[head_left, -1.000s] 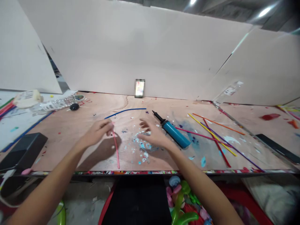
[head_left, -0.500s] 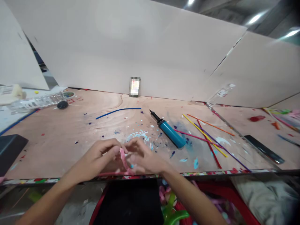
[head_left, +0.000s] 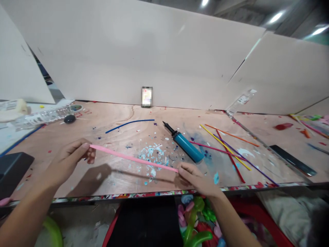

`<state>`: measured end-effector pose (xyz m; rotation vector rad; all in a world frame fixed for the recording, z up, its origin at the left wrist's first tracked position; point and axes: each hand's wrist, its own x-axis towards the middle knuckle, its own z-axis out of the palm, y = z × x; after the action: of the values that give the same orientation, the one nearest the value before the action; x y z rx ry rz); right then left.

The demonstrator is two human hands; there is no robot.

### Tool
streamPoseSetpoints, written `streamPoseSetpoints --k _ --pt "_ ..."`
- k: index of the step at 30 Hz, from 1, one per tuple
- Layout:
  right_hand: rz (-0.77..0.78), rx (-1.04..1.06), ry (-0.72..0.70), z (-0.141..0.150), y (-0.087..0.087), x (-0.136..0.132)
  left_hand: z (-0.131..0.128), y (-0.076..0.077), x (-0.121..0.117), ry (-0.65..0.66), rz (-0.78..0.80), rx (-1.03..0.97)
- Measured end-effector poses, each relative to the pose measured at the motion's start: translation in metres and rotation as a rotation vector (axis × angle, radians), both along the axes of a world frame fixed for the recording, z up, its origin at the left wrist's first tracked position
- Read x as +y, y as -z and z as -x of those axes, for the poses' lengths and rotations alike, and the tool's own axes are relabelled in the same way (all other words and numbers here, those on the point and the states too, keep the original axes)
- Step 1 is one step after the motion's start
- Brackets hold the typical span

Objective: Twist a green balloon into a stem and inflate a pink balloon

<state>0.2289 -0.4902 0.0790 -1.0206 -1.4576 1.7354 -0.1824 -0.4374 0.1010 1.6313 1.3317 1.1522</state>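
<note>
A long pink modelling balloon (head_left: 133,159), limp and flat, is stretched between my two hands above the table's front part. My left hand (head_left: 77,152) pinches one end between thumb and fingers. At the other end, lower and to the right, my right hand (head_left: 190,175) is closed on it. Beyond the right hand lies a blue hand pump (head_left: 189,147) with a black nozzle. A thin blue balloon (head_left: 128,123) rests farther back. Yellow (head_left: 226,148), orange (head_left: 231,135), red and purple uninflated balloons lie crossed at the right.
A phone-like device (head_left: 146,97), its screen blurred, leans on the white back panel (head_left: 102,51). Clear bottles (head_left: 48,115) lie at the left and stand tilted at the right. A dark box (head_left: 15,171) sits front left. Inflated balloons (head_left: 197,219) fill a red container below the table edge.
My hands were close together at the table's edge with the pink balloon bunched between them. They have moved far apart, drawing it out straight.
</note>
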Motion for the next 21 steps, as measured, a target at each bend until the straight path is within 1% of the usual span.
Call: streamPoseSetpoints --k 3,6,8,12,14,16,18,20,21 --pt "-0.019 -0.136 0.016 -0.018 -0.004 0.001 0.01 0.005 0.002 0.024 0.086 -0.059" --pt "-0.089 -0.251 0.087 -0.03 -0.003 0.001 0.015 0.008 0.002 0.042 0.076 0.01" --pt "-0.136 -0.304 0.11 -0.036 -0.002 0.001 0.017 0.007 0.002 0.054 0.081 0.057" --pt "-0.248 -0.465 0.071 -0.046 -0.01 0.004 0.018 -0.002 0.006 0.061 0.136 0.221" --pt "-0.374 -0.614 0.095 -0.052 -0.015 0.008 0.018 -0.008 0.012 0.043 0.127 0.366" --pt "-0.554 -0.795 0.194 -0.061 -0.015 0.015 0.022 -0.013 0.022 -0.044 0.073 0.588" --pt "-0.732 -0.983 0.34 -0.078 -0.01 0.024 0.033 -0.018 0.035 -0.196 -0.025 0.867" --pt "-0.84 -1.175 0.486 -0.107 -0.002 0.034 0.053 -0.022 0.047 -0.36 -0.126 1.112" --pt "-0.857 -1.274 0.554 -0.126 0.002 0.037 0.065 -0.025 0.051 -0.427 -0.152 1.198"
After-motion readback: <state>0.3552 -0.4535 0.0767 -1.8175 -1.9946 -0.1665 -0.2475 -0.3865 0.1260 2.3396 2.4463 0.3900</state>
